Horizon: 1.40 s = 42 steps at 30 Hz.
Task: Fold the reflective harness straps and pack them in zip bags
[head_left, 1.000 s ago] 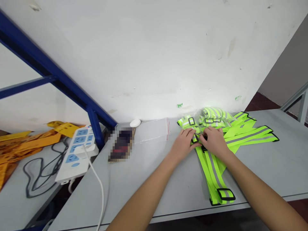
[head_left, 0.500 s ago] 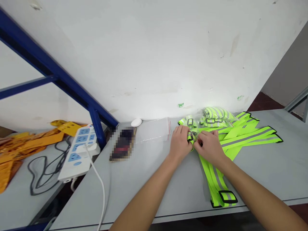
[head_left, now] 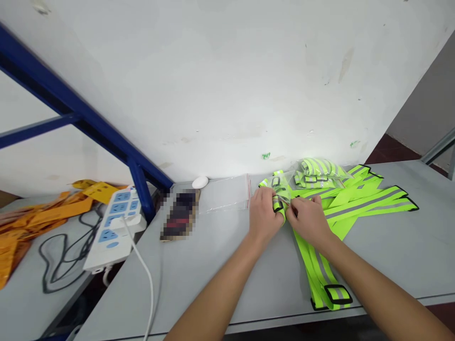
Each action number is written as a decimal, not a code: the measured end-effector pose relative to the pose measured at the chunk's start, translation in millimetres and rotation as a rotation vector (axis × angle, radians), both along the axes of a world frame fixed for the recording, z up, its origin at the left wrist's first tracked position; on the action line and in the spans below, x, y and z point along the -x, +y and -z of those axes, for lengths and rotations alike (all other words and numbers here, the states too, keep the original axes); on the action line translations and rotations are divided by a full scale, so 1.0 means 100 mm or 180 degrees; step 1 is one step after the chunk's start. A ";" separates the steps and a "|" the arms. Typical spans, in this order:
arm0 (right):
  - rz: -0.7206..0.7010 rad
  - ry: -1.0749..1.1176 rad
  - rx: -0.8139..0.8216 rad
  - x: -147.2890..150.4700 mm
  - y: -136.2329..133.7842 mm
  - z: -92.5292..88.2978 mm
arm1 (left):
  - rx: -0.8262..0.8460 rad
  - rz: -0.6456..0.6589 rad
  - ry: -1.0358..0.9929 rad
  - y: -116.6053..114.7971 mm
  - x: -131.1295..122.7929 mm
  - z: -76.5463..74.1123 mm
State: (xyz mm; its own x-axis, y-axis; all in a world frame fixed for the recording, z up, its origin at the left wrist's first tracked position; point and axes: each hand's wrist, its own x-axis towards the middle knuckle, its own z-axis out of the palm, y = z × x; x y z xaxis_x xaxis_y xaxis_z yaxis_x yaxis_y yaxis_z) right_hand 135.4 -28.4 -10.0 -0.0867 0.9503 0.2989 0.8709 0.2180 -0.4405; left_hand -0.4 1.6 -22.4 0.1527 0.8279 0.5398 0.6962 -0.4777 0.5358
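Note:
My left hand (head_left: 265, 218) grips a fluorescent yellow-green reflective strap (head_left: 278, 201) with a small black buckle at its end. My right hand (head_left: 308, 220) sits just beside it, its fingertips pinching at the same strap end. The rest of the reflective vest (head_left: 359, 203) lies spread under and to the right of my hands, its grey-striped straps fanning out. One strap runs toward me and ends in a black buckle (head_left: 337, 294). Behind my hands lies a clear plastic bag of folded reflective vests (head_left: 318, 170).
A flat clear zip bag (head_left: 223, 194) and a blurred phone (head_left: 179, 215) lie left of my hands on the grey table (head_left: 213, 284). A white power strip (head_left: 112, 227), trailing a white cable, sits by a blue metal frame (head_left: 142, 196). Orange signs (head_left: 46, 213) lie lower left.
Both hands have drawn together and moved slightly left, lifting the buckled strap end off the pile. The view has shifted slightly with my head.

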 end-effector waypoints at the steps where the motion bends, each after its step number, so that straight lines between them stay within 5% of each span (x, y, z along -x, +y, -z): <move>1: -0.0088 0.0062 0.0002 0.02 -0.02 -0.01 | -0.0019 -0.0046 -0.0058 0.01 0.01 0.00; 11: -0.0799 0.0789 0.0086 0.07 -0.08 0.05 | 0.0291 0.0088 0.0159 0.02 0.07 -0.07; 17: -0.0658 0.1064 0.0139 -0.02 -0.02 0.07 | 0.1307 0.1732 -0.0171 0.01 0.29 -0.29; 19: -0.0520 0.1098 0.0136 -0.06 -0.01 0.05 | 0.1567 0.1977 -0.0347 0.01 0.33 -0.32; 22: -0.0524 0.0953 0.0116 -0.06 -0.03 0.03 | 0.1461 0.1687 -0.0561 0.03 0.29 -0.26; 27: -0.0964 0.0528 -0.0040 0.04 -0.09 0.06 | 0.0631 0.0415 -0.0310 0.05 0.06 -0.04; 30: -0.0816 0.0489 -0.0088 0.07 -0.11 0.07 | 0.0250 -0.0019 -0.0157 0.03 -0.03 0.01; 34: -0.0648 0.0369 -0.0077 0.02 -0.09 0.03 | 0.0352 0.0109 -0.0373 0.01 -0.04 0.01; 42: -0.0613 -0.0405 -0.0459 -0.20 0.03 0.04 | 0.0901 0.1079 -0.0380 0.01 0.20 -0.09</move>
